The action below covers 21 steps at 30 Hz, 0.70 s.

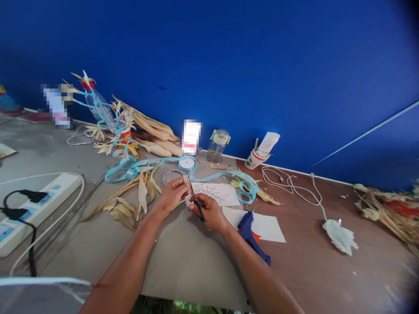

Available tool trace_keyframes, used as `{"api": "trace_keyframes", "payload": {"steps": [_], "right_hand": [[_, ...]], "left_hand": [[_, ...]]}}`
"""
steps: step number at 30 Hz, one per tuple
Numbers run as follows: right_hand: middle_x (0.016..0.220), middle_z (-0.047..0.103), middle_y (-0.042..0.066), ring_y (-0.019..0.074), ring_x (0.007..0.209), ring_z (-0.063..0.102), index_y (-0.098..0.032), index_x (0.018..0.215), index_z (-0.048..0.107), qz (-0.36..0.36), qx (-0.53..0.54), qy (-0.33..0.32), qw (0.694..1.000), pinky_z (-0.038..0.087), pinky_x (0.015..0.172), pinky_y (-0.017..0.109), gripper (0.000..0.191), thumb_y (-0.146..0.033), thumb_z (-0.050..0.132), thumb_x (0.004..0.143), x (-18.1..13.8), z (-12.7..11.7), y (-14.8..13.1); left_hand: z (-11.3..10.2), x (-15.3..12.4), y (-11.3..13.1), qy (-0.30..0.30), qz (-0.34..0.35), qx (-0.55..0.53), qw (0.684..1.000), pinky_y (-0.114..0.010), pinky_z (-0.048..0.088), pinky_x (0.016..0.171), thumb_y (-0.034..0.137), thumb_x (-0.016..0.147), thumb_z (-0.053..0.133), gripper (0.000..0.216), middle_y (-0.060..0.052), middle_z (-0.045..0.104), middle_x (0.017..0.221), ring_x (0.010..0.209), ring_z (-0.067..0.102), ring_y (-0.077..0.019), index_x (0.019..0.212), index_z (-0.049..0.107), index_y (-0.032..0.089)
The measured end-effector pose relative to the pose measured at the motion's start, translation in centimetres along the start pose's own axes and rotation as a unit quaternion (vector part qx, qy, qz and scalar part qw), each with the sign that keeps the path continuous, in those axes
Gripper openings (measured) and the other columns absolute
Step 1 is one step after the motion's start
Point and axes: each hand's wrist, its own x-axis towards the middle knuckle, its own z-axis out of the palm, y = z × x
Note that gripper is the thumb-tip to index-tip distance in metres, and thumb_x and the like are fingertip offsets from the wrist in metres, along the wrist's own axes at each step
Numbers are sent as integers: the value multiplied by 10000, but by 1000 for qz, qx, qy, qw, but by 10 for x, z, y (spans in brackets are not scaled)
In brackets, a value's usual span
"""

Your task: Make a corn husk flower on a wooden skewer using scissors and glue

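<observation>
My right hand [211, 213] grips a pair of scissors with black handles [199, 210], their thin blades pointing away from me. Close beside it, my left hand [173, 196] is closed in a pinch on a pale, flat strip [186, 179] next to the blades. Whether that strip is corn husk or paper, I cannot tell. A small white piece [188, 201] shows between the two hands. Just beyond them lies a white sheet [218, 193] with several thin dark wires on it. Dry corn husks [143, 192] are left of my left hand.
A blue hot glue gun [250, 235] lies on white paper [270, 226] at right. Blue ribbon [131, 170] runs behind the hands around a spool [187, 163]. A jar [218, 146], a cup [257, 158] and a husk bundle [153, 131] stand along the wall. A power strip [42, 205] is left.
</observation>
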Motion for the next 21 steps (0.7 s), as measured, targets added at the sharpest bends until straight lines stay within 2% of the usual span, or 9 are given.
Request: {"api": "trace_keyframes", "payload": {"steps": [5, 9, 13, 16, 21], "right_hand": [[528, 416, -80, 65, 462, 329, -175, 872, 566, -2, 6, 7, 1000, 246, 455, 204, 320, -409, 692, 693, 1, 0, 1], [530, 463, -67, 84, 463, 387, -182, 893, 556, 9, -25, 53, 998, 292, 462, 209, 314, -426, 647, 718, 3, -1, 6], [578, 508, -53, 106, 505, 436, -191, 985, 564, 1, -127, 124, 984, 325, 497, 219, 350, -441, 614, 745, 4, -3, 10], [626, 558, -33, 132, 557, 489, -202, 1065, 567, 20, -224, 171, 959, 341, 537, 233, 414, -451, 627, 739, 3, -2, 5], [766, 650, 40, 193, 693, 586, -192, 1147, 557, 59, -327, 179, 926, 377, 629, 272, 477, -372, 667, 720, 0, 1, -10]], "left_hand": [[0, 1, -2, -2, 1, 0, 1000, -234, 327, 529, 279, 700, 558, 162, 30, 491, 549, 532, 417, -96, 586, 523, 170], [0, 1, -4, 17, 19, -30, 999, -238, 369, 564, 319, 714, 604, 184, 21, 519, 575, 565, 461, -107, 621, 547, 171], [-1, 2, -5, 49, 20, -108, 993, -229, 391, 589, 318, 690, 663, 180, 21, 533, 616, 581, 481, -98, 669, 570, 165], [-2, 3, -5, 65, 11, -165, 984, -219, 389, 583, 298, 661, 699, 197, 23, 553, 639, 572, 486, -83, 659, 556, 162], [-1, 3, -4, 95, -11, -219, 971, -225, 396, 577, 278, 610, 742, 225, 24, 592, 639, 535, 488, -73, 675, 560, 161]]}}
